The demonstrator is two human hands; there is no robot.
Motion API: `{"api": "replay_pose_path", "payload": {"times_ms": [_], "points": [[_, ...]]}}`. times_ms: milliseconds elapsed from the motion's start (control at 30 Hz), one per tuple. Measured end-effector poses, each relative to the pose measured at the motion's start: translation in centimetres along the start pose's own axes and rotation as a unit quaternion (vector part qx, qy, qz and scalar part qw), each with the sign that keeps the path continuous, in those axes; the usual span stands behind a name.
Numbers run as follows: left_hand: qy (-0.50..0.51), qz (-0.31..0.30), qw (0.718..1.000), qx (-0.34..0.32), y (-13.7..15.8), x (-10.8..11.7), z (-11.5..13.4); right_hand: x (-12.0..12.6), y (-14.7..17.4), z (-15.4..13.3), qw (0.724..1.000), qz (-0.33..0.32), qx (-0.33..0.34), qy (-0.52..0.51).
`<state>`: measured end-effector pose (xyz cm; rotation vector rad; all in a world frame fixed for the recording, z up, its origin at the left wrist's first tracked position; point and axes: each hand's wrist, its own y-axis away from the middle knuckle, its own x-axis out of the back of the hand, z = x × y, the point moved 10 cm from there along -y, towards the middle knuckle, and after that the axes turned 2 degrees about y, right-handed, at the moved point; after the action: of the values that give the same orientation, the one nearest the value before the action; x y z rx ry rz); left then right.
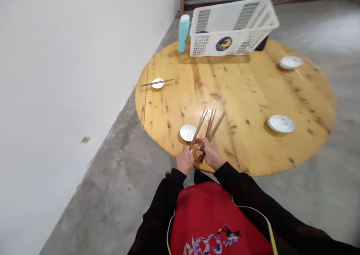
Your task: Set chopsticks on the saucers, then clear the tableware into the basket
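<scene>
Both hands held brown wooden chopsticks at the near edge of the round wooden table.

The right hand was closed around the bundle of brown wooden chopsticks, whose long axis pointed away and slightly to the right. The left hand pinched one separate pair (tips over the small white dish). This dish lay just beyond the left hand, nearer to it than to the right one, on the round wooden table.

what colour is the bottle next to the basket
Light blue-green with a white cap; the bottle stands left of the white basket, clearest in the head view.
</scene>
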<state>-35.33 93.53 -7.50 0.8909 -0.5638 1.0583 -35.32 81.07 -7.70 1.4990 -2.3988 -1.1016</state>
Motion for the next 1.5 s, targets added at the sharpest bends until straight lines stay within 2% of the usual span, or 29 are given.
{"api": "replay_pose_path", "payload": {"times_ms": [100, 200, 267, 367, 433, 567, 633, 700, 767, 833, 867, 967, 1033, 1100, 1200, 1300, 1400, 1500], "points": [[0.012, -0.044, 0.999, -0.024, 0.7, -0.4, 1.1, -1.4, 0.1, -0.9, 0.999, -0.012, 0.038, 0.027], [0.016, -0.049, 0.997, -0.056, 0.5, 0.4, 1.6, -2.4, -0.3, -1.1, 0.997, -0.026, 0.049, 0.057], [0.038, -0.046, 0.995, -0.074, 0.1, 1.0, 1.6, -2.9, -0.8, -1.3, 0.997, -0.012, 0.059, 0.055], [0.104, -0.013, 0.992, -0.065, -1.0, 2.1, 0.7, -5.0, -1.6, -2.0, 0.997, -0.005, 0.080, 0.005], [0.174, 0.023, 0.984, -0.031, -1.9, 2.8, -0.5, -7.4, -2.0, -2.4, 0.995, -0.043, 0.078, -0.049], [0.338, 0.097, 0.936, -0.013, -3.4, 4.2, -2.1, -11.3, -2.7, -2.7, 0.982, -0.108, 0.000, -0.156], [0.354, 0.099, 0.930, -0.020, -4.4, 4.9, -2.5, -12.0, -3.2, -3.2, 0.974, -0.116, -0.020, -0.193], [0.308, 0.062, 0.948, -0.041, -6.1, 5.8, -2.6, -12.1, -4.1, -4.1, 0.970, -0.120, -0.015, -0.209], [0.228, 0.026, 0.970, -0.077, -8.8, 7.9, -2.8, -11.5, -5.1, -4.8, 0.972, -0.112, 0.001, -0.206], [0.139, 0.037, 0.985, -0.097, -12.6, 12.0, -3.6, -10.3, -6.2, -5.1, 0.978, -0.086, 0.016, -0.191], [0.085, 0.075, 0.989, -0.094, -15.0, 14.9, -4.2, -9.6, -6.6, -5.1, 0.981, -0.067, 0.024, -0.183], [-0.094, 0.155, 0.978, -0.102, -23.1, 23.2, -4.9, -7.8, -7.4, -4.6, 0.985, -0.002, 0.041, -0.167], [-0.180, 0.158, 0.964, -0.116, -28.7, 26.6, -4.9, -7.0, -7.4, -3.9, 0.984, 0.047, 0.047, -0.167], [-0.248, 0.150, 0.951, -0.107, -33.7, 28.6, -5.5, -6.9, -7.4, -3.2, 0.981, 0.086, 0.046, -0.168], [-0.314, 0.113, 0.939, -0.079, -39.2, 29.4, -7.5, -7.8, -7.6, -2.2, 0.978, 0.118, 0.045, -0.168], [-0.346, 0.058, 0.932, -0.086, -41.5, 28.5, -9.4, -9.1, -8.2, -1.5, 0.974, 0.144, 0.028, -0.171], [-0.345, 0.037, 0.933, -0.097, -40.4, 27.6, -10.1, -11.4, -9.4, -1.0, 0.973, 0.147, -0.019, -0.178], [-0.288, 0.019, 0.953, -0.087, -36.7, 25.4, -9.9, -14.3, -11.3, -1.7, 0.972, 0.132, -0.041, -0.193]]}}
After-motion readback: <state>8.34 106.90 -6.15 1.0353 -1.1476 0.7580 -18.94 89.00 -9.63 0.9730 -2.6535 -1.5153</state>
